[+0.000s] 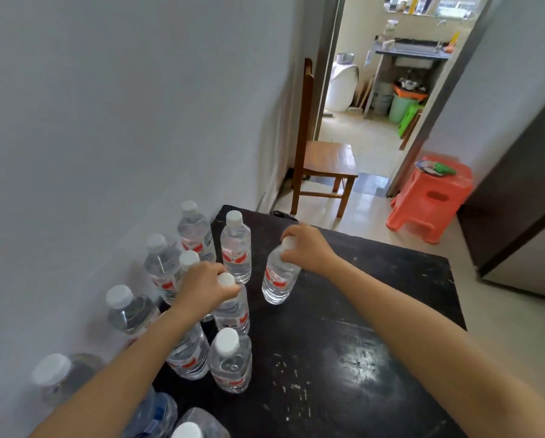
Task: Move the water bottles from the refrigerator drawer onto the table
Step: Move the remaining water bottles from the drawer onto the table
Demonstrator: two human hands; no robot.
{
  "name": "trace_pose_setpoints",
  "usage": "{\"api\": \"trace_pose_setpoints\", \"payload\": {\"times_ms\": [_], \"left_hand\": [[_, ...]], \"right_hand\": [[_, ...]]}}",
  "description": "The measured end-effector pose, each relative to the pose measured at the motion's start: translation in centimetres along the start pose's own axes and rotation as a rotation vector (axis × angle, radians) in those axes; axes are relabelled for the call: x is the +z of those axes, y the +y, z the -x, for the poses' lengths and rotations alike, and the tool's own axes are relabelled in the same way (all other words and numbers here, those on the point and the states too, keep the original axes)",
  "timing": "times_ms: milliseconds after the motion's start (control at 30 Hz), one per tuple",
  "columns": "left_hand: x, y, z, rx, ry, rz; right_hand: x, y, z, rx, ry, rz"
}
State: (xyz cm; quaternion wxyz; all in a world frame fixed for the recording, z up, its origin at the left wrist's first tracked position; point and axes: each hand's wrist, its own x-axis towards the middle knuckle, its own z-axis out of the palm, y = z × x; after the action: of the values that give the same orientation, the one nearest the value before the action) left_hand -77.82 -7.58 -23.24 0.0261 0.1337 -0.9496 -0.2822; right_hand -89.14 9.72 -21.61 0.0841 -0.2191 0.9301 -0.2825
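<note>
PLACING THE BOTTLES: A person is setting two water bottles down on a scuffed black worktop, one in each hand. The left hand is gripping the upright bottle by the neck just under its white cap, with its fingers curling round it. This bottle is close to the worktop's left edge, tucked in among the standing bottles that are lining that edge along the grey wall.

The right hand is holding the tilted bottle at the top, its fingers closing round the neck below the cap. That bottle is leaning to the right, a little out from the row and toward the middle of the worktop. Whether its base is touching the surface or hanging just above it cannot be told.

The step in hand appears to be the put-down of a fresh pair. The next move is likely calling for the tilted bottle to be righted and seated flat. Both necks would then be let go gently, since the left one has close neighbours that could topple. The refrigerator drawer is out of view, so how many bottles are waiting there cannot be told. A wooden chair and an orange stool are standing beyond the far edge.
</note>
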Motion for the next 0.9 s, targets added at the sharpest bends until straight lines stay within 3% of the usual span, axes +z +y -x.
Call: {"api": "trace_pose_setpoints", "payload": {"times_ms": [267, 467, 900], "left_hand": [[0.8, 0.7, -0.5, -0.043, 0.064, 0.017], [1.2, 1.4, -0.8, -0.116, -0.002, 0.078], [2.2, 2.8, 0.1, -0.165, -0.011, 0.108]], "right_hand": [[1.1, 0.2, -3.0, 0.023, -0.056, 0.015], [0.8, 0.4, -3.3, -0.06, -0.178, 0.078], [1.6, 0.7, -2.1, -0.013, -0.131, 0.019]]}}
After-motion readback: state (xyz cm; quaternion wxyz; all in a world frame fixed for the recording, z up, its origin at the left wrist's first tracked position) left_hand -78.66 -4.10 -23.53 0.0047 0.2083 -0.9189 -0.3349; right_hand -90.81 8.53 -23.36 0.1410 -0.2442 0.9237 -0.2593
